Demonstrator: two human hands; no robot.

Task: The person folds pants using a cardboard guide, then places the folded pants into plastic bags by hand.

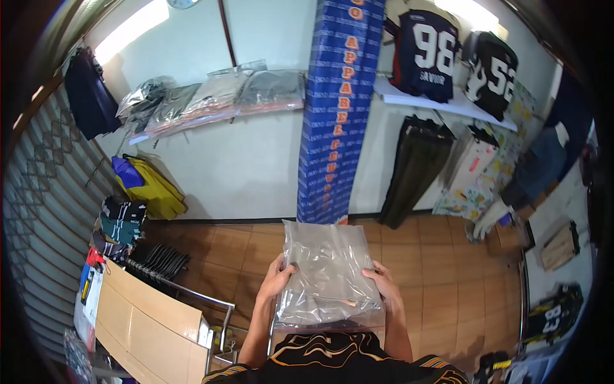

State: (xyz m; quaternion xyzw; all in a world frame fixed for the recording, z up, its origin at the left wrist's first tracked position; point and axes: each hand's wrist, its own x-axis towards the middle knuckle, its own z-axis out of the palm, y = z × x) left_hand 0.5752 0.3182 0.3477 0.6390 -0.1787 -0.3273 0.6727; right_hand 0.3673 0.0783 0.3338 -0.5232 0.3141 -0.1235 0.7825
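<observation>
A flat, clear plastic package (pixel 329 265) with something greyish folded inside is held up in front of the body, over the tiled floor. My left hand (pixel 277 280) grips its left edge, with the thumb on top of the plastic. On the right edge my right hand (pixel 384 285) holds it the same way, thumb on top and fingers mostly hidden beneath. The plastic is wrinkled and shiny, and a reddish strip runs along its near edge, close to the black shirt.
Bagged garments (pixel 211 96) lie on a wall shelf (pixel 185 126) at upper left. A blue banner column (pixel 332 115) stands ahead. Jerseys (pixel 432 57) hang at upper right. A metal rail (pixel 192 292) and a cardboard-topped table (pixel 144 320) are at lower left.
</observation>
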